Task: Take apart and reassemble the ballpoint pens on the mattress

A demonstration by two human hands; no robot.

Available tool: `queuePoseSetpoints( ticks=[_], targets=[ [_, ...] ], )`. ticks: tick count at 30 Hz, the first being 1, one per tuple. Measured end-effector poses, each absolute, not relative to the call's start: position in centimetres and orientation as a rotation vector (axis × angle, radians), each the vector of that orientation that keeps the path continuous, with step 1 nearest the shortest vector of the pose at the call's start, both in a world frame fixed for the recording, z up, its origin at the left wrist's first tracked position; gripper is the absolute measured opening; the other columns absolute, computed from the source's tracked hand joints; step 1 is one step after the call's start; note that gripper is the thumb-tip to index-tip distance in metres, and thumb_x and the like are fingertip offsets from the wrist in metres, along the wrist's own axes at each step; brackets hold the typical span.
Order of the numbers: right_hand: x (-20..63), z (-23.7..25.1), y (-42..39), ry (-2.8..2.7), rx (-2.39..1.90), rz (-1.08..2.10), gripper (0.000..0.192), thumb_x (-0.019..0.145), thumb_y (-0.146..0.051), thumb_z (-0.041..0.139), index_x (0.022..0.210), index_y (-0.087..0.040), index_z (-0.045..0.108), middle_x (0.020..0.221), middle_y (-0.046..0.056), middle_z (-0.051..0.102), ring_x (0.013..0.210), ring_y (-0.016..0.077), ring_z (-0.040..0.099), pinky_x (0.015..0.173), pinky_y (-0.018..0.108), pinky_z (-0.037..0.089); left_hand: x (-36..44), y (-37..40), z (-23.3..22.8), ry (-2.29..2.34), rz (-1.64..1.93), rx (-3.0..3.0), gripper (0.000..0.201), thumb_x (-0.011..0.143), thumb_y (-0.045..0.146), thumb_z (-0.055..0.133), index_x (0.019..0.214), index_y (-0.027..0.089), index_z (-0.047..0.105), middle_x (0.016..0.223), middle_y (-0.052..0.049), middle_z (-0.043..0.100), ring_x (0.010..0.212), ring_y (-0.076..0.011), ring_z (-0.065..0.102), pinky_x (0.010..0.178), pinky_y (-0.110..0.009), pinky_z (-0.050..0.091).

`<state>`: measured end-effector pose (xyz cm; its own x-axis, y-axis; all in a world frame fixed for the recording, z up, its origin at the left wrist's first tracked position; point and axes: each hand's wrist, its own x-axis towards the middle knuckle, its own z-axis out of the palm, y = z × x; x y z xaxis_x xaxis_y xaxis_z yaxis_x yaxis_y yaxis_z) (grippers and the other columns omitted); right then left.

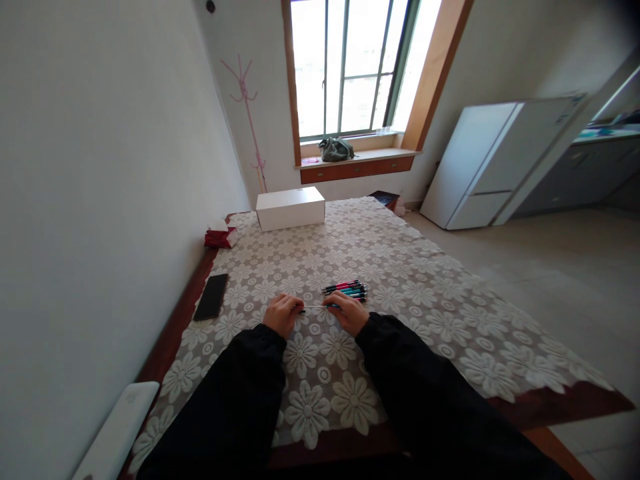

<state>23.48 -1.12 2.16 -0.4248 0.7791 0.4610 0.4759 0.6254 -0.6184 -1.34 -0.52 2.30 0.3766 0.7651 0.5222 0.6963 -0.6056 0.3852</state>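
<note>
My left hand (283, 314) and my right hand (349, 312) are both closed, a short way apart just above the table. Between them runs a thin white rod (315, 307) that looks like a pen refill. Its left end is pinched in my left fingers, where a small dark tip shows. The right end meets a dark teal pen barrel, mostly hidden in my right fingers. Right behind my right hand lies a bunch of click pens (345, 288) in red, teal and black, side by side.
A patterned lace cloth (325, 375) covers the table. A black phone (211, 297) lies on the left, with a red tissue pack (221, 237) beyond it. The white box (291, 209) stands at the far end. A white object (120, 427) sits at the near left edge.
</note>
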Motion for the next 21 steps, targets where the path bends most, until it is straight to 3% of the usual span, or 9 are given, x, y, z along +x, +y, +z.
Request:
queuePoseSetpoints(
  ticks=[21],
  targets=[
    [22.61, 1.89, -1.82, -2.294, -0.997, 0.367, 0.023, 0.095, -0.017, 0.044, 0.109, -0.022, 0.062, 0.099, 0.006, 0.066, 0.092, 0.0189, 0.064, 0.082, 0.029, 0.050, -0.54, -1.10, 2.25, 1.173, 1.018, 2.624, 0.018, 0.096, 0.026, 0.053, 0.086, 0.022, 0.068, 0.081, -0.003, 0.072, 0.084, -0.0185, 0.061, 0.079, -0.033, 0.051]
  ],
)
